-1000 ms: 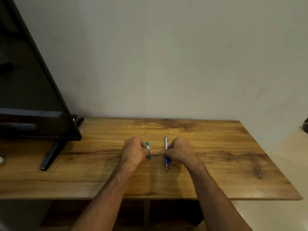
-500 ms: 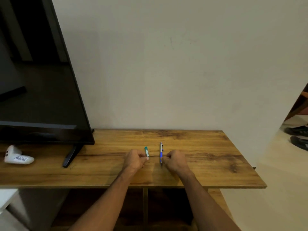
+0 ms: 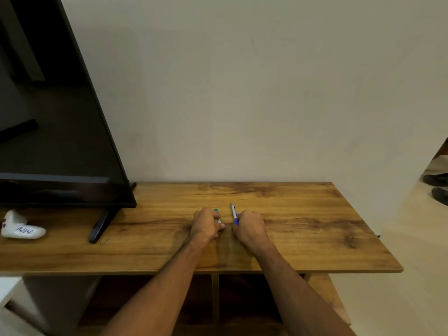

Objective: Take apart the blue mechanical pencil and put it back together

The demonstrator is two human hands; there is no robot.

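- The left hand [image 3: 204, 225] rests on the table [image 3: 303, 229], curled into a loose fist, knuckles up.
- A green-tipped piece [image 3: 216, 211] sticks out from under its fingers, pointing away from the person; the rest of that piece is hidden by the hand, so what it is cannot be told.
- The fingers are closed around that piece, thumb and forefinger tips pressed together at the hand's inner side.
- The right hand [image 3: 248, 226] lies just beside the left, also curled with knuckles up, the two hands near but apart.
- It is closed on the pencil [image 3: 234, 212], which shows a pale upper barrel and a blue part where it enters the fingers.
- The pencil points away from the person and leans a little to the left; its lower end is hidden in the hand.
- Whether the pencil touches the table cannot be told.
- Both forearms reach in from the bottom edge, meeting near the middle of the table.
- A dark screen [image 3: 55, 141] stands on the left of the table on a black foot [image 3: 99, 226].
- A white object [image 3: 20, 226] with handwriting on it lies at the far left, in front of the screen.
- A plain wall [image 3: 266, 93] rises behind the table.
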